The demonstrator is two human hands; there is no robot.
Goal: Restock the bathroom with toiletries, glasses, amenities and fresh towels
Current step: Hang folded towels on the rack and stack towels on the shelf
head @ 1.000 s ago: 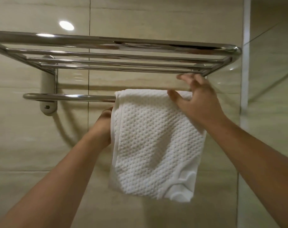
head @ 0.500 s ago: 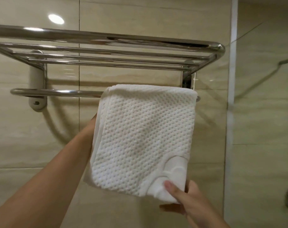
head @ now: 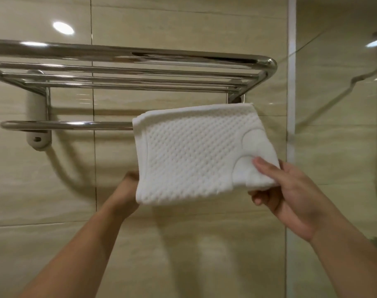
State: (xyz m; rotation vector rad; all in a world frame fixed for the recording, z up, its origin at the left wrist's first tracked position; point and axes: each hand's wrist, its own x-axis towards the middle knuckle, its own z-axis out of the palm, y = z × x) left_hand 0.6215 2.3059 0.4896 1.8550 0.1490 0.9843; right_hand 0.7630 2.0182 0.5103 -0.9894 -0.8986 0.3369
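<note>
A white waffle-textured towel (head: 189, 155) is draped over the right end of the lower chrome bar (head: 65, 125) of a wall-mounted towel rack (head: 140, 59). Its hanging end is lifted outward toward me. My right hand (head: 290, 190) pinches the towel's lower right corner, thumb on top and fingers underneath. My left hand (head: 127, 186) holds the towel's lower left edge from behind; its fingers are mostly hidden by the cloth.
The rack's upper shelf of several chrome rods sits just above the towel. Beige wall tiles lie behind. A glass shower partition (head: 338, 147) with a metal frame edge (head: 290, 125) stands right of the rack.
My right hand dropped from the top of the towel to its lower right corner and lifted that end up and outward. My left hand moved down to the lower left edge.
</note>
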